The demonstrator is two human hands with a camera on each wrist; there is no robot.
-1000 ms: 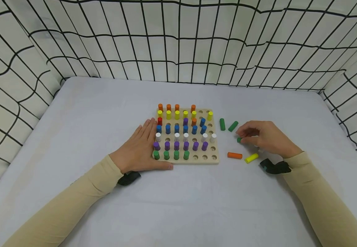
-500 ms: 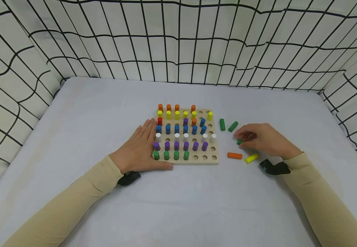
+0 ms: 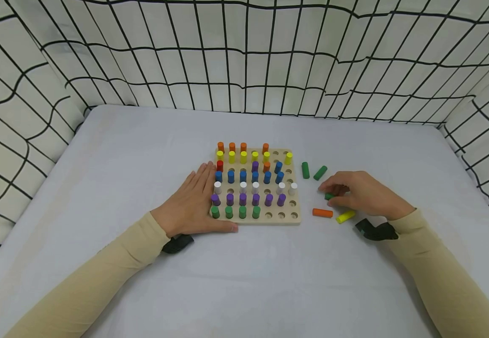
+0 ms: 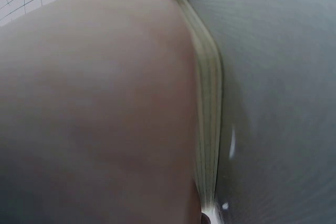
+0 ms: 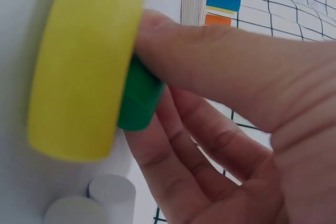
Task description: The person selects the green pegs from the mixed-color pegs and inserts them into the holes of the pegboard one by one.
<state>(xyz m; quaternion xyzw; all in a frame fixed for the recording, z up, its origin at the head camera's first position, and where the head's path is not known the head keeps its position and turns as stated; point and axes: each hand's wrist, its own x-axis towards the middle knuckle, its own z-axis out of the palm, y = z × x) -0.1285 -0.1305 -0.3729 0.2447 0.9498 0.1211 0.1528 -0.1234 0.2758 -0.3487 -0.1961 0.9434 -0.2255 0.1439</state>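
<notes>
The left hand (image 3: 189, 204) lies flat, fingers straight along the left side of the wooden board (image 3: 275, 209), thumb stretched along the near edge; light, even pressure there should be enough to stop the board sliding. Rows of coloured pegs (image 3: 231, 177) stand in it, the nearest row showing four green ones (image 3: 242, 212) with bare holes (image 3: 281, 215) to their right. On the counter (image 3: 244, 281), just beyond the board's right edge, lie two loose green pegs (image 3: 305, 170) and, on the near side, an orange peg (image 3: 322, 213) and a yellow peg (image 3: 345, 216). Farthest right, the right hand (image 3: 356, 190) is narrowed to a pinch, thumb and fingers on a third green peg (image 3: 329, 196); the grip would best sit toward one end, leaving the other exposed, with the peg lifted clear of its neighbours.
</notes>
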